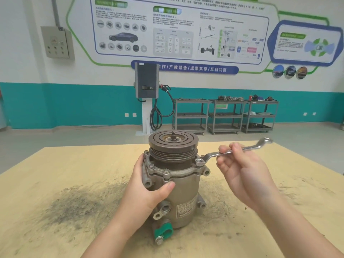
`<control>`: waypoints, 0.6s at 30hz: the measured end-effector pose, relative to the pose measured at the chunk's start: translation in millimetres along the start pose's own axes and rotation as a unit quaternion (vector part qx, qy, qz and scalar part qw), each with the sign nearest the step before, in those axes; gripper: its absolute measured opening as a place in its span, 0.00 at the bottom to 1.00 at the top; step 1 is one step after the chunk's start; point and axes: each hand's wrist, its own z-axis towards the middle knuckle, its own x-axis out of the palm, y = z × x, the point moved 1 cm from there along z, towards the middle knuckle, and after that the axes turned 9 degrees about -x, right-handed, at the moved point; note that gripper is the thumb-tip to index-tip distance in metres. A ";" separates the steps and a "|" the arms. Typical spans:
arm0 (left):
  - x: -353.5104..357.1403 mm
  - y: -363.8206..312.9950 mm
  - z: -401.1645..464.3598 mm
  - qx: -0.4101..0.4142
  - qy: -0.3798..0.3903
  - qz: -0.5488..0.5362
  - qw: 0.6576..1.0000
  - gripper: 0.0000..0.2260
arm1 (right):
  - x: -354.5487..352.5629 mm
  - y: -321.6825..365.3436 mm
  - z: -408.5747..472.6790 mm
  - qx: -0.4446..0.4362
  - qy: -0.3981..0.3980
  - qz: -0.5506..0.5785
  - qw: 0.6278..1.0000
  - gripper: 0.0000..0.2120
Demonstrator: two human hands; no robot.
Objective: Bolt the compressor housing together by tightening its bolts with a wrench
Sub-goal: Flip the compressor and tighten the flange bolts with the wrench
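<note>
At the middle of the smudged workshop table (55, 174), the left hand (149, 190) is gripping the compressor (178, 185); the right hand (242, 172) is pinching the wrench (219, 155) on a bolt (198, 161)

The wrench's (236, 150) far end is blurred; wall poster (178, 28) text is illegible.

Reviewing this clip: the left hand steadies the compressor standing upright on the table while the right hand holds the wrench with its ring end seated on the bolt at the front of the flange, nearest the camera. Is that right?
Not quite. In the head view the wrench has its ring end on the bolt at the right side of the flange, not the front one. The rest holds: the left hand steadies the upright compressor, the right hand holds the wrench.
</note>
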 end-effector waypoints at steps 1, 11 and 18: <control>0.2 0.9 0.3 -0.002 -0.003 0.002 1.000 0.51 | 1.2 -4.6 -9.3 -0.055 -0.013 -0.019 0.998 0.06; 1.4 10.3 6.6 0.005 -0.018 -0.006 1.000 0.43 | 43.2 -32.1 -51.3 -0.517 0.179 -0.389 0.742 0.07; 4.7 14.5 15.0 0.027 -0.004 -0.002 1.000 0.47 | 71.8 -55.5 -40.3 -0.545 0.128 -0.491 0.667 0.05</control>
